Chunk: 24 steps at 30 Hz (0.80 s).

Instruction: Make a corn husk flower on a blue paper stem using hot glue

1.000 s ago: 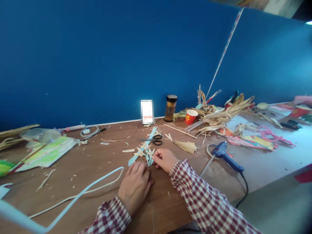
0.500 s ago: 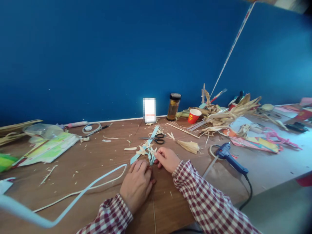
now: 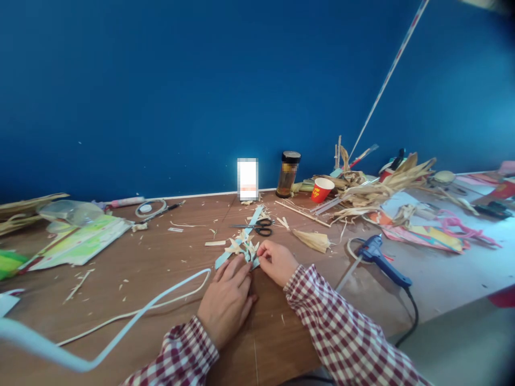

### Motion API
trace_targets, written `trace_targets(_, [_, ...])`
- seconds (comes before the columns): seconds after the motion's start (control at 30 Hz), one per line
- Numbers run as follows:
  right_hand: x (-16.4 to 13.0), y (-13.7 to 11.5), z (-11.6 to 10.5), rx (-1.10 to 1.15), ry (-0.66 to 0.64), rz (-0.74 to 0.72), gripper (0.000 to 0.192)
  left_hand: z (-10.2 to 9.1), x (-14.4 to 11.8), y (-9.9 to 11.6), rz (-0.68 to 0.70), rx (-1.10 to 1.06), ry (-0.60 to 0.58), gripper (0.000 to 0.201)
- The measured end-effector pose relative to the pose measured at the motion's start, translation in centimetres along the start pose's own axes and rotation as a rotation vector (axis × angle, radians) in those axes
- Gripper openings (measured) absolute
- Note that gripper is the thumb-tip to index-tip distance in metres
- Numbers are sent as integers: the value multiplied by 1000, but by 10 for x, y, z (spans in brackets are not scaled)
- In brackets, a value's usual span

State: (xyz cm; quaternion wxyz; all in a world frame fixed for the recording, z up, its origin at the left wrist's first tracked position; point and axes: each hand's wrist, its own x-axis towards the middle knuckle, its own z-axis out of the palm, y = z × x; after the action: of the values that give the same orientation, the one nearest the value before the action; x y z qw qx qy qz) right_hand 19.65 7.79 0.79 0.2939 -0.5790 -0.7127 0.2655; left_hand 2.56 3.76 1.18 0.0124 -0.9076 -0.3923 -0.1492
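Here the left hand [image 3: 227, 300] lies palm down on the wooden table [image 3: 169, 268], its fingers close together and the tips pressing the near end of a light blue paper strip [image 3: 241, 238] studded with small husk pieces [image 3: 246, 247]. The right hand [image 3: 277, 261] sits just right of that strip, thumb and forefinger pinching one of the husk pieces at its edge. The strip runs diagonally away from the hands. Just beyond the strip's far end lie black scissors [image 3: 257, 228]. To the right of the strip rests a folded dry husk [image 3: 313, 239], and farther right a blue glue gun [image 3: 380, 257]. Behind the strip, against the blue wall, stand a dark-lidded jar [image 3: 288, 174] and a red paper cup [image 3: 322, 190]. A white cord [image 3: 161, 297] loops left of the strip.
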Motion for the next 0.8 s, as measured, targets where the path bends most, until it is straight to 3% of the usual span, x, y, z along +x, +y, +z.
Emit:
trace_targets(0.53, [-2, 1, 1, -13, -7, -19, 9, -3, 2, -4, 23, -40, -34, 26])
trace_targets(0.8, [-2, 1, 3, 139, -37, 65, 8, -4, 0, 3, -51, 47, 50, 25])
